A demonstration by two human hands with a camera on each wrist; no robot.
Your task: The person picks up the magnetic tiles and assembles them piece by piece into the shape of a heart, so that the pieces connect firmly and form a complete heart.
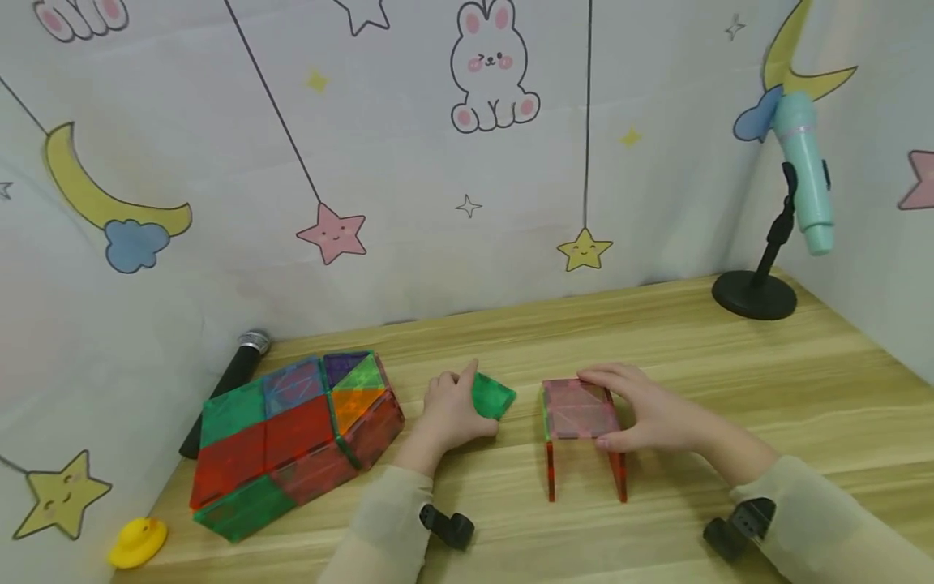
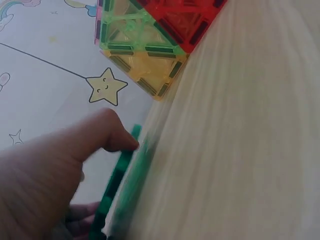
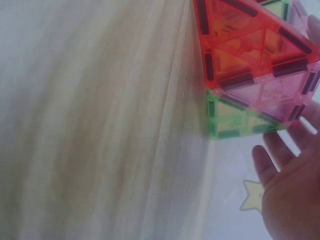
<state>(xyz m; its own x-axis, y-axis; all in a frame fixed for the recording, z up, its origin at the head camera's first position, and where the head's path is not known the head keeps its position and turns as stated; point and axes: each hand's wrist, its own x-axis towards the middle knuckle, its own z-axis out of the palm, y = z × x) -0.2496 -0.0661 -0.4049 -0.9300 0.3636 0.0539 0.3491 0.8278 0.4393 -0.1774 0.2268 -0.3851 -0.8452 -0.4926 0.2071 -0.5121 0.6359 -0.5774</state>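
My left hand (image 1: 454, 412) pinches a green magnetic tile (image 1: 493, 396) close over the table. In the left wrist view this tile (image 2: 117, 180) appears edge-on, with the thumb at its upper end and fingertips behind it. To its right stands a small magnetic-tile structure (image 1: 580, 410) with a pink top and an open front. My right hand (image 1: 642, 410) holds it from the right, thumb at the front corner and fingers at the back corner. The right wrist view shows red, pink and light green tiles (image 3: 255, 75) joined together, with several fingers at the lower edge.
A larger block of joined magnetic tiles (image 1: 292, 442) sits at left. Behind it lies a black microphone (image 1: 237, 373); a yellow rubber duck (image 1: 139, 542) is at the left edge. A mint microphone (image 1: 806, 174) on a black stand (image 1: 755, 294) stands at the back right.
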